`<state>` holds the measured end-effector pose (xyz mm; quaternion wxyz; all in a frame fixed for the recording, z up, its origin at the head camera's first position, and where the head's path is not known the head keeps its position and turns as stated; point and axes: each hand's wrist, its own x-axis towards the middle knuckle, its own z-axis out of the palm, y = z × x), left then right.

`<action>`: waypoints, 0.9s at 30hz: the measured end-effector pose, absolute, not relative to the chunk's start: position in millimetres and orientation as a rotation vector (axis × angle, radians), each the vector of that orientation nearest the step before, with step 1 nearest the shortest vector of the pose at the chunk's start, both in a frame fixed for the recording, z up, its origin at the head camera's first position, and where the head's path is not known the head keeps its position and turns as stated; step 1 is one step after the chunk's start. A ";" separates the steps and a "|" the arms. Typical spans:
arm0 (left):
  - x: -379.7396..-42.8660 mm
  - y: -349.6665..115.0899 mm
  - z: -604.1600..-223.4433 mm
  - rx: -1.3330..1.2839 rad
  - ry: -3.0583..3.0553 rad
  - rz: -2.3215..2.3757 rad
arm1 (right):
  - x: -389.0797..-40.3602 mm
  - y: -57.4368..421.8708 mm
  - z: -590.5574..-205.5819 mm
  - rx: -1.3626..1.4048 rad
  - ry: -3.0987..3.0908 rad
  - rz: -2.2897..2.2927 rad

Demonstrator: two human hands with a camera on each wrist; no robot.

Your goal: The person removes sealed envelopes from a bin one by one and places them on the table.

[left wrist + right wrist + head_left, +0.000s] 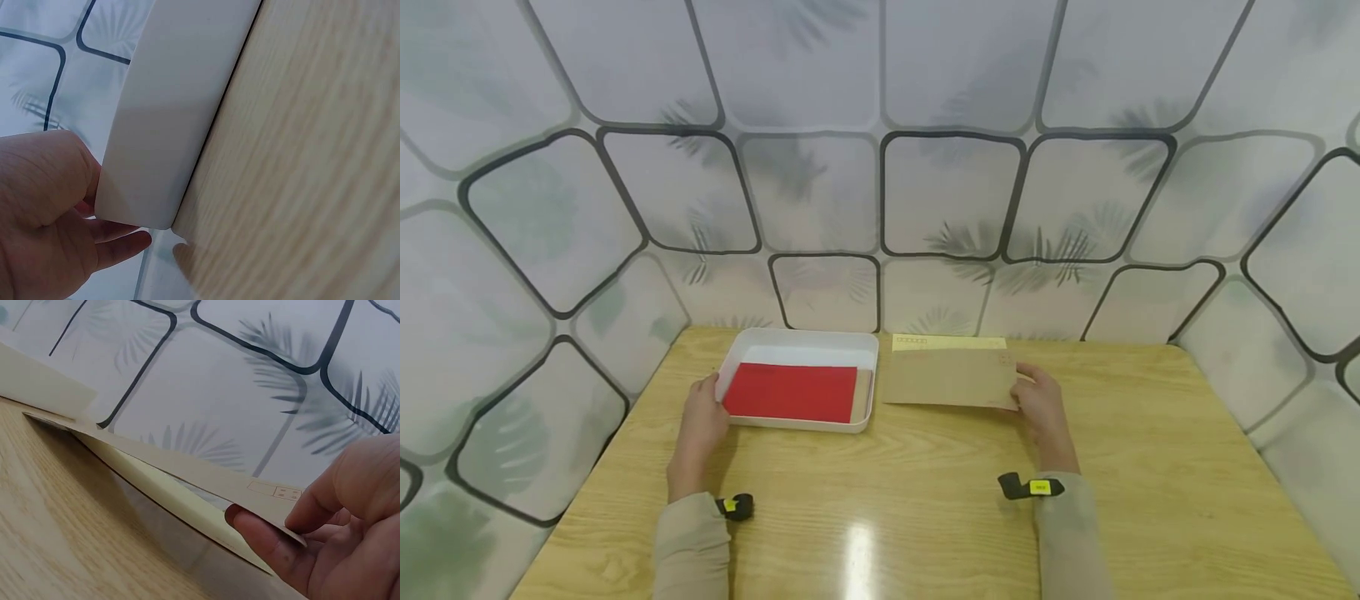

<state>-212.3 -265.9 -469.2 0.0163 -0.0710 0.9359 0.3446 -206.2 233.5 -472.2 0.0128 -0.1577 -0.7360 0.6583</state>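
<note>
Right of a white tray (801, 352) gripped by the left hand (702, 414), a brown envelope (951, 377) is pinched by the right hand (1042, 408) over a yellow envelope (951, 342), which could be dragged if edges catch.

Head view: from high up, facing forward and down over surface (925, 467). Wrist views: close, low, tilted; left shares tray (797, 425) with head, right shares envelope (951, 379).
</note>
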 end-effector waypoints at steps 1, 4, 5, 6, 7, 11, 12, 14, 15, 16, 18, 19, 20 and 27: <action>-212.1 -265.9 -469.2 -0.225 2.909 1.074 | -206.8 233.5 -473.0 -0.489 -2.310 2.027; -211.8 -266.2 -469.3 -0.232 2.914 1.081 | -208.2 232.9 -474.3 -0.485 -2.360 1.952; -211.7 -266.2 -469.4 -0.235 2.916 1.083 | -208.5 232.8 -474.2 -0.484 -2.385 1.915; -211.6 -266.4 -469.6 -0.235 2.919 1.084 | -208.9 232.9 -474.1 -0.486 -2.404 1.886; -211.3 -266.5 -469.9 -0.231 2.926 1.082 | -209.1 232.8 -473.6 -0.484 -2.424 1.857; -210.4 -266.3 -469.8 -0.218 2.934 1.081 | -208.2 232.1 -469.6 -0.490 -2.489 1.763; -210.3 -266.2 -469.7 -0.215 2.935 1.080 | -208.0 232.2 -469.0 -0.491 -2.496 1.748; -210.3 -265.8 -469.6 -0.216 2.935 1.076 | -208.8 232.5 -469.3 -0.492 -2.495 1.718; -210.1 -265.3 -469.2 -0.218 2.934 1.076 | -209.3 232.6 -469.6 -0.490 -2.487 1.714; -210.0 -265.0 -469.1 -0.221 2.934 1.075 | -209.7 232.7 -469.8 -0.488 -2.483 1.712; -210.7 -265.1 -469.5 -0.227 2.933 1.078 | -210.7 233.1 -471.0 -0.481 -2.470 1.711; -210.9 -265.1 -469.5 -0.229 2.933 1.077 | -210.9 232.8 -471.4 -0.479 -2.463 1.720; -210.9 -265.1 -469.4 -0.231 2.930 1.079 | -210.9 232.6 -471.4 -0.477 -2.456 1.734; -211.3 -265.3 -468.7 -0.233 2.914 1.080 | -212.0 233.2 -473.3 -0.548 -2.390 1.808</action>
